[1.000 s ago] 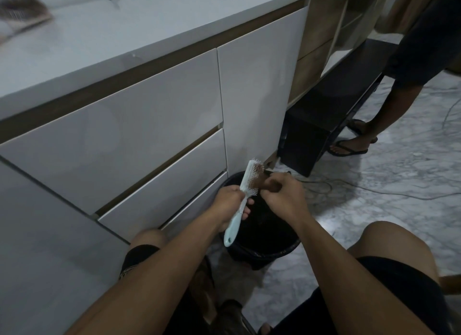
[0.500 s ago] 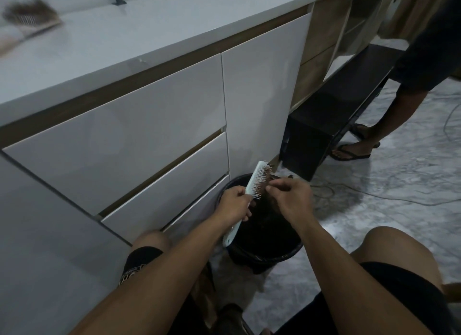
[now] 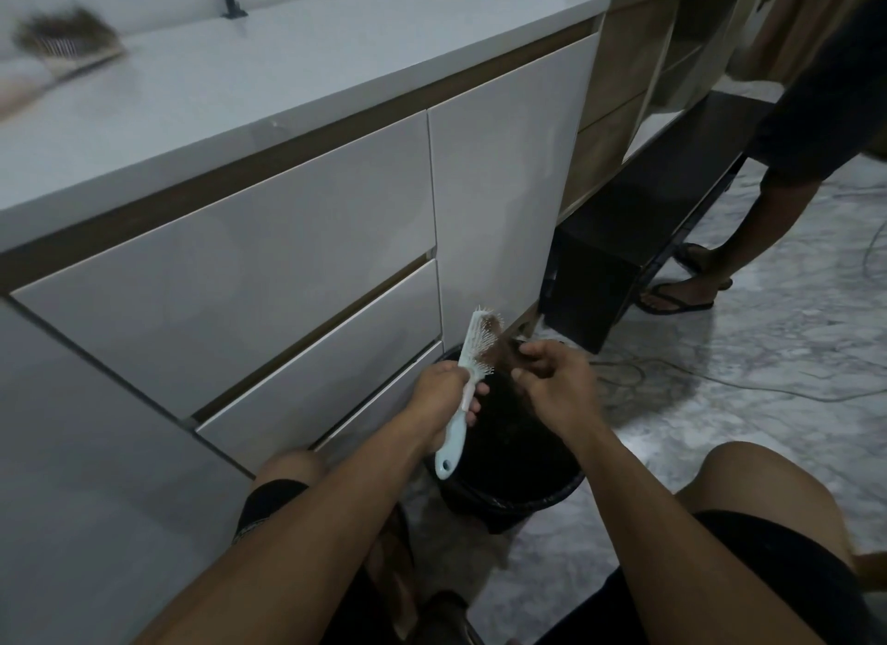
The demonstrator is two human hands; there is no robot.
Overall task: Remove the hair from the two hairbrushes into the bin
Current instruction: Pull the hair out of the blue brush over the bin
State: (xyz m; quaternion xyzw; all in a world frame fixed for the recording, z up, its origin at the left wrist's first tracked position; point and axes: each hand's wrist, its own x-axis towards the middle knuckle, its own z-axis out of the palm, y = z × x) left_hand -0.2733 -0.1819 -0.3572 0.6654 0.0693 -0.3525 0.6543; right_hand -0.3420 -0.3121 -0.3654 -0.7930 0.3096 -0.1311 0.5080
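Observation:
My left hand (image 3: 439,395) grips the handle of a pale blue hairbrush (image 3: 473,351), head tilted up over a black bin (image 3: 509,495) on the floor. Brown hair (image 3: 501,351) stretches from the bristles to my right hand (image 3: 552,380), which pinches the clump above the bin's mouth. A second brush (image 3: 62,39), wooden and matted with hair, lies on the white countertop at the far left, blurred.
White drawer fronts (image 3: 269,279) stand close on the left of the bin. A black bench (image 3: 638,241) runs behind it. Another person's leg and sandalled foot (image 3: 681,299) are at the right. A cable (image 3: 720,380) trails over the marble floor.
The brush and both hands stay over the bin. My right hand has drawn the hair a little further from the bristles. The view shifted slightly.

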